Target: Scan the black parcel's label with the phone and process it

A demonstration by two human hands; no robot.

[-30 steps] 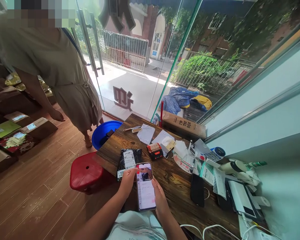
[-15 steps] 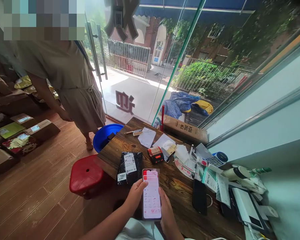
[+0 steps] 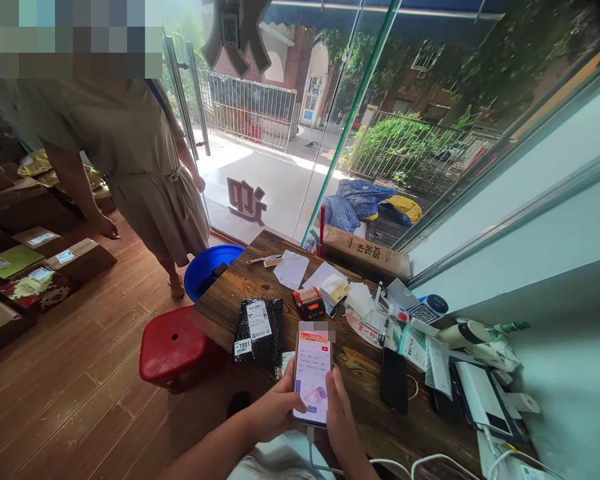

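Note:
A smartphone (image 3: 313,380) with a lit screen is held upright between my two hands, above the near edge of the wooden table. My left hand (image 3: 279,403) grips its left side, the thumb over the lower left of the screen. Along the right side my right hand (image 3: 341,407) is wrapped, its thumb near the edge. A white cable (image 3: 311,437) runs from the phone's bottom end. Just beyond my left hand lies a black plastic-wrapped parcel (image 3: 258,331) with white labels. Farther off stands a small red and black device (image 3: 309,303), perhaps a label printer.
On the wooden table (image 3: 253,273) lie papers (image 3: 291,269) and a black phone (image 3: 394,380). A red stool (image 3: 173,343) and blue tub (image 3: 215,257) stand at its left. A person (image 3: 130,160) stands by the glass door; boxes (image 3: 80,260) cover the left floor.
My hands and the phone have moved slightly right and up. My left thumb has gone from the screen's top to its lower left, and the screen shows a different page.

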